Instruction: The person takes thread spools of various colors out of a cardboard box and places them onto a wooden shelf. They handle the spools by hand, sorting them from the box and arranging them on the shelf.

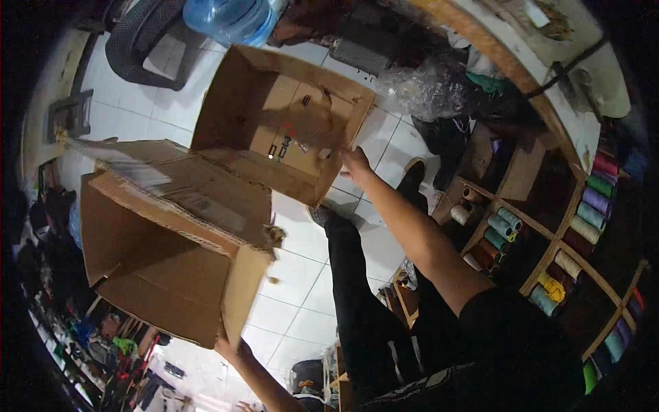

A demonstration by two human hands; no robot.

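Two open cardboard boxes are in front of me. The farther cardboard box (226, 110) has its open side toward me, with a few small dark and red bits lying on its bottom. My right hand (357, 166) grips its right side wall near the front corner. The nearer cardboard box (165, 281) is tilted at the left, overlapping the farther box's lower left side, with torn, frayed edges. My left hand (232, 349) holds this box at its lower right corner; part of the fingers is hidden by the cardboard.
White floor tiles (295, 292) lie under the boxes and my feet. A wooden rack (549, 257) of thread spools stands at the right. A blue water jug (230, 20) and a dark curved object (130, 55) are at the far left. Clear plastic wrapping (429, 93) lies beyond the farther box.
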